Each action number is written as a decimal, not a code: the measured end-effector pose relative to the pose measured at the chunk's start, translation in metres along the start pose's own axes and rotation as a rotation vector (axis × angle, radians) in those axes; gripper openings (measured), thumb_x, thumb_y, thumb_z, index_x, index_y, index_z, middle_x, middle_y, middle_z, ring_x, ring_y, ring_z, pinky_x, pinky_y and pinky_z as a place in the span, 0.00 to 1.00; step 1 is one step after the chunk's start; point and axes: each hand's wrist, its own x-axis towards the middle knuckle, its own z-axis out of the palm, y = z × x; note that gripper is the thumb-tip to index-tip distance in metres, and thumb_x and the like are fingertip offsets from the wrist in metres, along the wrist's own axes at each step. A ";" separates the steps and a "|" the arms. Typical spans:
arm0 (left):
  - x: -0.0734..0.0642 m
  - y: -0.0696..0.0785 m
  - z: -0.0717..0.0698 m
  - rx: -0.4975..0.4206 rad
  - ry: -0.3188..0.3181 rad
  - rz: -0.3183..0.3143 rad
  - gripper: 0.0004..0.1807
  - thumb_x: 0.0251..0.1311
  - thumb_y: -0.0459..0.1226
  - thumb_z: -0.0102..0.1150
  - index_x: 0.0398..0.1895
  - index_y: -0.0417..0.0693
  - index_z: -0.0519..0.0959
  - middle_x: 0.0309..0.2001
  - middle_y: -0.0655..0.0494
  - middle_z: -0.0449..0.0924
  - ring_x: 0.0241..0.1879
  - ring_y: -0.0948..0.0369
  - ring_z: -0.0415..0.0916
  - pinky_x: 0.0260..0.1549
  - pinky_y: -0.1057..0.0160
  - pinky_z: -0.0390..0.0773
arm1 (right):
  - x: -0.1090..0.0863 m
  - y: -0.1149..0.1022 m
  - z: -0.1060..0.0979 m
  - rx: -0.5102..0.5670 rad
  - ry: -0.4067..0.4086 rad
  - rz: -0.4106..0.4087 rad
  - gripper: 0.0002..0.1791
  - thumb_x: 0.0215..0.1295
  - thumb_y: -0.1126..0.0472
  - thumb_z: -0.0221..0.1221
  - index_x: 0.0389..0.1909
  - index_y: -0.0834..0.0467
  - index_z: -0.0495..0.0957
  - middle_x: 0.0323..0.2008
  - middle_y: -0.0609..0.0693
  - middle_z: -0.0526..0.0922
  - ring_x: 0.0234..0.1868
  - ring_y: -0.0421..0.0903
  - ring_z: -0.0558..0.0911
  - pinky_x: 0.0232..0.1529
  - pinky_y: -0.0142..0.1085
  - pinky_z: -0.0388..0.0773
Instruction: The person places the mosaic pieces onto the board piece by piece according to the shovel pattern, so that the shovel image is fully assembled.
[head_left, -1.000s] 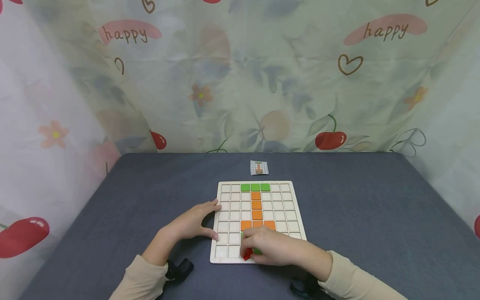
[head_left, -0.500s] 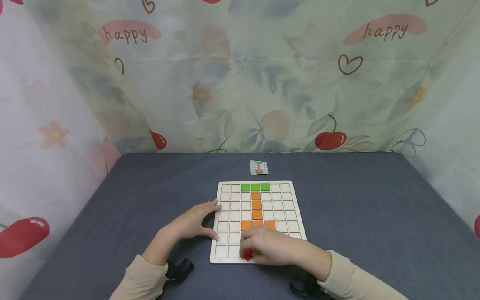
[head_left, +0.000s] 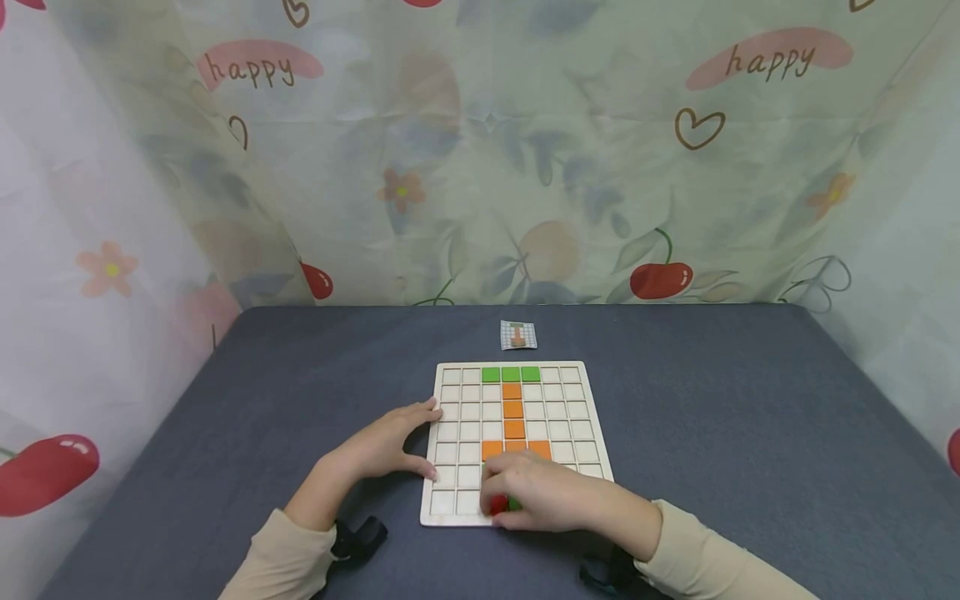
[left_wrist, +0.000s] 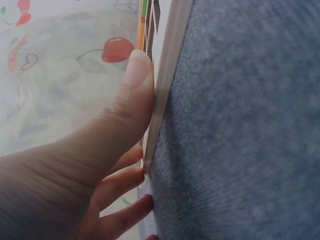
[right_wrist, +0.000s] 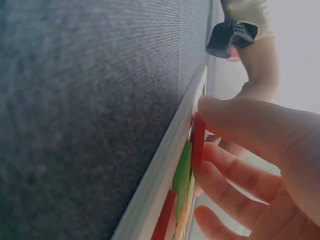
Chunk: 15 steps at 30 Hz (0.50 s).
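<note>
A white grid board (head_left: 450, 504) lies on the dark table and bears rows of square tiles. Between thumb and fingers, my right hand (head_left: 551, 494) pinches a red tile (right_wrist: 198, 139) over the front row. Beside that tile are a green tile (right_wrist: 183, 166) and another red tile (right_wrist: 165, 218), both seen in the right wrist view. My left hand (head_left: 378, 444) touches the board's left edge, thumb and fingertips spread along it. Part of the front rows is hidden under my right hand.
Three green tiles (head_left: 511, 375) line the far row, with a column of orange tiles (head_left: 513, 409) below them. Behind the board lies a small card (head_left: 518, 335) printed with a grid pattern. A patterned curtain (head_left: 487, 167) surrounds the table (head_left: 712, 417).
The red tile in my right hand has turned and shifted slightly right, toward the green tile, and the thumb has moved a little left. My left hand has stayed in place.
</note>
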 end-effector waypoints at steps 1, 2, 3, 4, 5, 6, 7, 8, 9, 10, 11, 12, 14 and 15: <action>0.000 0.000 0.000 0.001 -0.001 -0.002 0.47 0.42 0.49 0.72 0.66 0.43 0.65 0.72 0.45 0.55 0.71 0.47 0.53 0.67 0.46 0.58 | 0.000 0.000 0.000 0.006 -0.004 0.004 0.02 0.57 0.57 0.63 0.31 0.47 0.82 0.33 0.39 0.77 0.35 0.33 0.72 0.47 0.29 0.71; 0.000 0.000 0.000 0.001 -0.001 -0.003 0.47 0.42 0.49 0.72 0.66 0.43 0.65 0.72 0.45 0.55 0.71 0.47 0.53 0.67 0.46 0.58 | 0.001 0.000 0.000 0.013 -0.007 0.007 0.02 0.57 0.58 0.63 0.31 0.48 0.82 0.33 0.39 0.77 0.35 0.33 0.72 0.46 0.28 0.71; 0.000 0.000 0.000 0.003 -0.001 -0.003 0.47 0.42 0.49 0.72 0.66 0.43 0.65 0.72 0.46 0.55 0.71 0.47 0.54 0.67 0.46 0.58 | 0.001 0.000 0.000 0.019 -0.011 0.010 0.02 0.57 0.58 0.63 0.31 0.48 0.82 0.33 0.39 0.77 0.35 0.33 0.71 0.46 0.28 0.71; -0.001 0.000 0.000 0.004 0.000 -0.002 0.47 0.42 0.50 0.72 0.66 0.44 0.65 0.72 0.46 0.55 0.71 0.47 0.54 0.67 0.46 0.58 | 0.001 0.000 -0.001 0.025 -0.013 0.011 0.02 0.57 0.59 0.63 0.31 0.48 0.82 0.33 0.39 0.77 0.35 0.32 0.71 0.45 0.27 0.71; -0.001 0.000 0.000 0.003 0.000 -0.002 0.47 0.42 0.50 0.72 0.66 0.44 0.65 0.72 0.46 0.55 0.71 0.47 0.54 0.67 0.46 0.58 | 0.001 0.000 -0.001 0.030 -0.016 0.013 0.02 0.57 0.59 0.63 0.31 0.48 0.82 0.33 0.39 0.77 0.35 0.32 0.71 0.45 0.27 0.71; -0.001 0.000 0.000 0.005 0.001 0.002 0.47 0.42 0.50 0.72 0.66 0.43 0.65 0.72 0.45 0.55 0.71 0.47 0.54 0.67 0.46 0.58 | 0.001 0.000 -0.001 0.034 -0.017 0.013 0.02 0.57 0.59 0.63 0.31 0.49 0.82 0.33 0.39 0.77 0.35 0.32 0.71 0.44 0.27 0.71; -0.001 0.000 0.000 0.008 0.003 0.004 0.47 0.41 0.50 0.72 0.66 0.43 0.65 0.72 0.45 0.56 0.71 0.47 0.54 0.66 0.46 0.59 | 0.001 0.000 -0.001 0.038 -0.017 0.011 0.02 0.57 0.59 0.63 0.31 0.49 0.82 0.33 0.40 0.77 0.34 0.32 0.72 0.44 0.26 0.71; 0.000 0.000 0.000 0.008 0.003 0.005 0.47 0.41 0.50 0.72 0.66 0.43 0.65 0.71 0.45 0.56 0.71 0.47 0.54 0.66 0.46 0.59 | 0.001 0.000 -0.001 0.043 -0.016 0.008 0.03 0.57 0.60 0.63 0.32 0.49 0.82 0.33 0.40 0.77 0.34 0.32 0.72 0.43 0.25 0.71; 0.000 0.000 0.000 0.009 0.002 0.007 0.47 0.41 0.50 0.72 0.66 0.43 0.65 0.71 0.45 0.56 0.71 0.47 0.54 0.66 0.46 0.59 | 0.001 0.001 -0.001 0.048 -0.016 0.004 0.03 0.57 0.60 0.63 0.32 0.50 0.82 0.34 0.40 0.77 0.34 0.31 0.72 0.43 0.24 0.71; 0.000 0.000 0.001 0.010 0.002 0.008 0.47 0.41 0.50 0.72 0.66 0.44 0.65 0.72 0.45 0.56 0.71 0.47 0.54 0.66 0.46 0.59 | 0.001 0.001 -0.001 0.055 -0.015 0.001 0.03 0.57 0.61 0.63 0.33 0.50 0.82 0.34 0.41 0.78 0.34 0.31 0.72 0.42 0.23 0.72; 0.000 0.000 0.001 0.010 0.001 0.010 0.47 0.41 0.50 0.72 0.66 0.43 0.65 0.72 0.45 0.55 0.71 0.47 0.54 0.66 0.46 0.59 | 0.001 0.001 -0.001 0.061 -0.016 -0.001 0.04 0.57 0.61 0.63 0.33 0.50 0.82 0.34 0.41 0.78 0.34 0.31 0.72 0.42 0.23 0.72; 0.000 0.000 0.001 0.008 0.000 0.009 0.47 0.41 0.50 0.72 0.66 0.44 0.65 0.72 0.45 0.55 0.71 0.47 0.54 0.66 0.46 0.59 | 0.001 0.001 -0.001 0.067 -0.015 -0.003 0.04 0.57 0.61 0.63 0.34 0.51 0.82 0.34 0.41 0.78 0.34 0.31 0.73 0.42 0.22 0.72; 0.000 0.000 0.001 0.003 -0.002 0.008 0.47 0.41 0.50 0.72 0.67 0.44 0.65 0.72 0.46 0.55 0.71 0.47 0.53 0.67 0.46 0.58 | 0.002 0.001 -0.001 0.076 -0.017 -0.005 0.05 0.57 0.62 0.63 0.35 0.51 0.82 0.35 0.42 0.78 0.35 0.31 0.73 0.41 0.21 0.72; 0.000 0.000 0.001 0.002 -0.002 0.011 0.47 0.41 0.50 0.72 0.67 0.44 0.65 0.72 0.46 0.55 0.71 0.47 0.53 0.67 0.46 0.58 | 0.002 0.001 0.000 0.078 -0.017 -0.005 0.05 0.58 0.62 0.63 0.35 0.51 0.82 0.35 0.42 0.79 0.35 0.31 0.73 0.42 0.21 0.72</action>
